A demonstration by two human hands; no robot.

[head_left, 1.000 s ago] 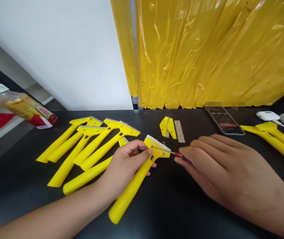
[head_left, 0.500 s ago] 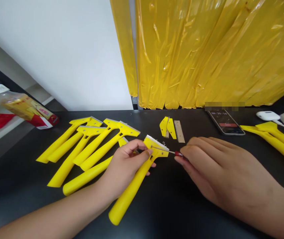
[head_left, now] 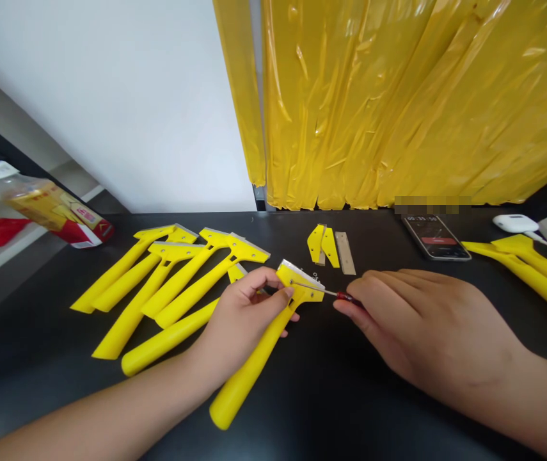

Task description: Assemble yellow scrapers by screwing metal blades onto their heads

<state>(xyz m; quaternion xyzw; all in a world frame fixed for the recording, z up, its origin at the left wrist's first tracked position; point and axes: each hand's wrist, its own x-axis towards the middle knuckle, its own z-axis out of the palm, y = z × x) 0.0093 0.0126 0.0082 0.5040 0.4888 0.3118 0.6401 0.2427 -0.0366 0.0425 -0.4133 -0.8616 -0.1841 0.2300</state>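
My left hand [head_left: 249, 310] pinches the head of a yellow scraper [head_left: 254, 365], whose handle slants down to the lower left. A metal blade lies along the head's upper edge. In my right hand [head_left: 427, 326] is a small screwdriver [head_left: 348, 298] with a red handle; its thin shaft reaches left across the scraper head, tip at the left screw. Several yellow scrapers [head_left: 129, 307] lie to the left of my left hand. Beyond the held head are two small yellow plates [head_left: 329, 248] and a flat metal blade [head_left: 345, 253].
A phone [head_left: 434, 237] with a running timer lies at the back right, beside a white case [head_left: 515, 223] and more yellow handles [head_left: 542, 282]. A bottle [head_left: 57, 208] leans at the left. Yellow plastic sheeting [head_left: 398, 102] hangs behind the black table [head_left: 350, 410].
My right hand has rolled slightly around the screwdriver, its knuckles and wrist shifting a little. The scraper and my left hand are almost where they were.
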